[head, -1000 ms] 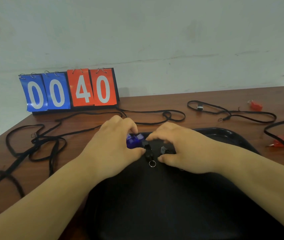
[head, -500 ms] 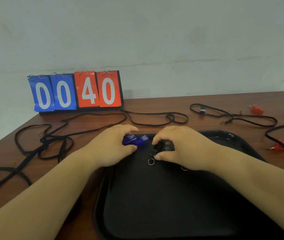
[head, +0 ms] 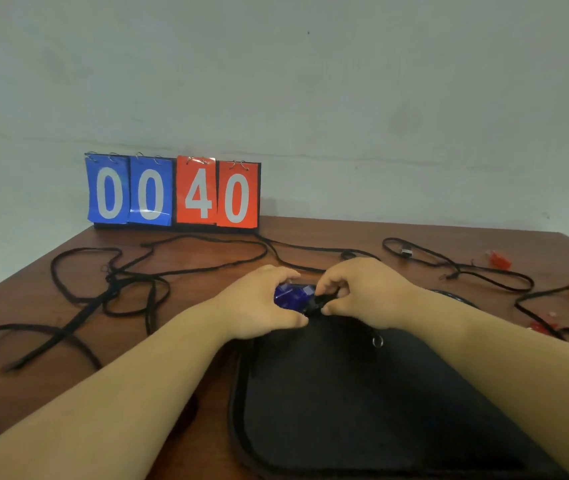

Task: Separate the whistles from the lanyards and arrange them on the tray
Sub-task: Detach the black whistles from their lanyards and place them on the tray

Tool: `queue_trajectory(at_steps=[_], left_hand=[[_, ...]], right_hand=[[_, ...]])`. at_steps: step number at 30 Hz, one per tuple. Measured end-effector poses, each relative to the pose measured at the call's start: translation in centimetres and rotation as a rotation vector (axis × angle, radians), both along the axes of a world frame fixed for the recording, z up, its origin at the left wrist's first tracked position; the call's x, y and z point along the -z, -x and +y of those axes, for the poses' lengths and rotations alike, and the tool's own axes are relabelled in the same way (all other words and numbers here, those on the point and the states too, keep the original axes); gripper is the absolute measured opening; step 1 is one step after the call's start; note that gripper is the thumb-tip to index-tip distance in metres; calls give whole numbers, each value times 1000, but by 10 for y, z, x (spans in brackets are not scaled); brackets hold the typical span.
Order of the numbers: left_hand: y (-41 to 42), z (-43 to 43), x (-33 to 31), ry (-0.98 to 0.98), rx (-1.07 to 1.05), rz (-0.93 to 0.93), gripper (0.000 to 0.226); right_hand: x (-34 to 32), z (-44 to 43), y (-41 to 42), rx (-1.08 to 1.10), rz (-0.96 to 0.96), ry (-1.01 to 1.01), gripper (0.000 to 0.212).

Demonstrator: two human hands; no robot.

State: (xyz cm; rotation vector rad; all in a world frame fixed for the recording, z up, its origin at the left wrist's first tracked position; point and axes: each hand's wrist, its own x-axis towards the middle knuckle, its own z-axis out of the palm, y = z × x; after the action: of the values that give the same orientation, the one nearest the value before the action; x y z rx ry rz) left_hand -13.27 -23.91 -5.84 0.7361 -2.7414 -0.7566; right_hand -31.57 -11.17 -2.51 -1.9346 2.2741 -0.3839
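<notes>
Now, over the far end of the tray (head: 238,393): blue whistle (head: 291,295) gripped in the curled left hand (head: 259,303). Hard against it, the right hand (head: 362,292), thumb and forefinger pinching the black clip (head: 321,301) at the whistle's end. Probably mid-separation, with the clip not yet visibly free.

Likely hard plastic: light, stiff, glossy and so a bit slippery. Unlikely to crack under a firm squeeze, but easy to let shoot out sideways. Best taken across the broad body, as here, leaving the loop end clear for the other hand. Clip small and fiddly, better pinched at its sides, close to the joint. No use pulling on the soft, limp lanyard itself; prone to tangle as well.

On the tray, just below the right hand, one small loose ring (head: 377,341). Elsewhere on the surface (head: 68,375): black lanyards (head: 120,282) tangled at left, more at right with red whistles (head: 499,259) among them, whether attached or not hard to tell. Scoreboard (head: 172,192) at the back.
</notes>
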Motion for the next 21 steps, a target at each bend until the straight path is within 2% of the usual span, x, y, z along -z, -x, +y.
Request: queue_trajectory(at_steps=[8,11,14,17,21], left_hand=[[5,5,-3,-11,-84,44,65],[7,9,-6,-12,-98,28,64],[8,11,-8,8,-105,14,65],[10,16,-10,38,-105,-5,66],[12,21,-11,90,-101,-50,70]], right_hand=[[1,-8,-5,84,-69,29,40],[-10,1,1,133,3,9,38],[-23,16,9,230,61,-154,44],[-22,24,11,237,-32,-292,33],[-9,22,11,203,-199,-236,13]])
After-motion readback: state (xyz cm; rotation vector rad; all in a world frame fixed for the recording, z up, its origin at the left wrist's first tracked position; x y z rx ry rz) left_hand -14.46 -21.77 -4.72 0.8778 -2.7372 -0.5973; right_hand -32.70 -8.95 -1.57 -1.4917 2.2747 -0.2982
